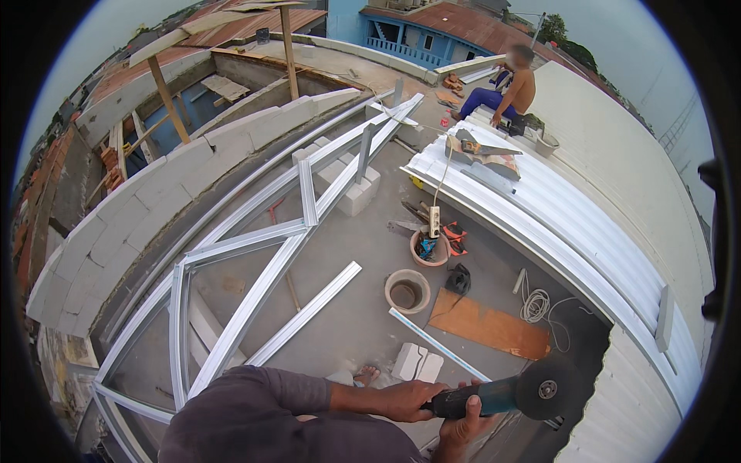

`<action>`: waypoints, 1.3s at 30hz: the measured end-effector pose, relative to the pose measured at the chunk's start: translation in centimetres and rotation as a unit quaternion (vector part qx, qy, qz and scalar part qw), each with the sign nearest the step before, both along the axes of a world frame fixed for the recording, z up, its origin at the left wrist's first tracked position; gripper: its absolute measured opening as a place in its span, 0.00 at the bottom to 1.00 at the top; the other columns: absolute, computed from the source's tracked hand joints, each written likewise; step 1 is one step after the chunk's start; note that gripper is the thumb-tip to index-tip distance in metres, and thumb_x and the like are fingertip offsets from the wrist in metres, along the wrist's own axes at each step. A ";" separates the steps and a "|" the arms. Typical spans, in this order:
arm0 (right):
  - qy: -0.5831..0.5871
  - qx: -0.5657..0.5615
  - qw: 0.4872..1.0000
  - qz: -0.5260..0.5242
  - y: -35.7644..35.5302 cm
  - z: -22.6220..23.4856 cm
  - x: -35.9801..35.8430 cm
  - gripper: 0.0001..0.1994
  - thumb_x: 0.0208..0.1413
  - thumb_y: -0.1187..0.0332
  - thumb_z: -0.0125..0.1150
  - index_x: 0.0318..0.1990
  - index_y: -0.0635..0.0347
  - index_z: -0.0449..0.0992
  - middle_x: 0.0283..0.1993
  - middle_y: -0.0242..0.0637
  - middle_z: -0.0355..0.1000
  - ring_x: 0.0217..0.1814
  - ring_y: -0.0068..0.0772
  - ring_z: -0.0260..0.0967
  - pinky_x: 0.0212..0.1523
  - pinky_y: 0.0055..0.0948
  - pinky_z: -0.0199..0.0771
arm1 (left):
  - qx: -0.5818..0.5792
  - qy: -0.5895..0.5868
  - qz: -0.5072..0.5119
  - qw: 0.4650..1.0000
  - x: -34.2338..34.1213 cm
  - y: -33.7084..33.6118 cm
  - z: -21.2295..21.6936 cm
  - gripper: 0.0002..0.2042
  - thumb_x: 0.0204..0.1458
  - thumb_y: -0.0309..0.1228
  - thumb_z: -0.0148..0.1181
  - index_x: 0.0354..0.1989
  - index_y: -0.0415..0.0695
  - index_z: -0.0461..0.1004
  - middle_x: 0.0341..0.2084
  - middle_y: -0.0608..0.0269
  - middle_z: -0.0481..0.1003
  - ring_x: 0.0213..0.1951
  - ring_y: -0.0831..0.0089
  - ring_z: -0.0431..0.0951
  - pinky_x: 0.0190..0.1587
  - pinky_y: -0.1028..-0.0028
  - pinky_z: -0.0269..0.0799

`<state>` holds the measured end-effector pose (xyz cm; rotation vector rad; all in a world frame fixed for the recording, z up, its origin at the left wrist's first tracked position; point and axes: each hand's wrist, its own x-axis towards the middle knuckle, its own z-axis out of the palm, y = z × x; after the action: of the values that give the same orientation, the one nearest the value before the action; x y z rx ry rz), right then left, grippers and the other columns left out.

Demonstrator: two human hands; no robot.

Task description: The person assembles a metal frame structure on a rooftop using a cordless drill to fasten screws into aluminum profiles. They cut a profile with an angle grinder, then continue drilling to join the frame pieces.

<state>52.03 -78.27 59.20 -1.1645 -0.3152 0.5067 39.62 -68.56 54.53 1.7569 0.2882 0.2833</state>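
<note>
Gripping angle grinder (505, 393), both hands (409, 401).

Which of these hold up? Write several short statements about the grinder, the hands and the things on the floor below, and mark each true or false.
1. Both hands grip the angle grinder. True: left hand and right hand are on its body.
2. The grinder's disc points to the person's left. False: the disc is at the right end.
3. Two round pots stand on the floor. True.
4. The other person is standing. False: that person sits on the roof sheeting.
5. The wooden board leans against a wall. False: it lies flat.
</note>
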 end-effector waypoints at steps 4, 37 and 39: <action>0.063 0.115 0.982 0.136 -0.8 3.1 -3.1 0.39 0.45 0.64 0.79 0.63 0.62 0.64 0.58 0.46 0.72 0.57 0.45 0.75 0.58 0.47 0.80 | 0.028 0.009 -0.072 0.997 -6.1 2.2 2.6 0.30 0.51 0.28 0.64 0.65 0.40 0.64 0.46 0.43 0.80 0.48 0.43 0.81 0.49 0.54 0.75; 0.040 -0.108 0.992 -0.044 7.0 -2.7 -15.0 0.25 0.46 0.69 0.77 0.51 0.64 0.71 0.37 0.40 0.76 0.37 0.37 0.78 0.42 0.37 0.83 | 0.047 0.223 -0.072 0.971 -21.3 20.2 -5.9 0.33 0.56 0.45 0.69 0.63 0.32 0.71 0.48 0.45 0.83 0.51 0.56 0.84 0.55 0.64 0.77; 0.046 -0.174 0.983 -0.034 10.2 -5.1 -15.2 0.27 0.45 0.68 0.78 0.51 0.65 0.74 0.39 0.40 0.78 0.37 0.35 0.78 0.44 0.37 0.82 | 0.003 0.238 0.021 0.971 -23.6 25.7 -10.2 0.31 0.56 0.46 0.69 0.60 0.32 0.75 0.48 0.46 0.83 0.51 0.58 0.84 0.55 0.65 0.77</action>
<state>36.83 -68.08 54.13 -1.4798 -0.1073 0.5681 16.00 -42.83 44.33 1.8113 0.6694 -0.1144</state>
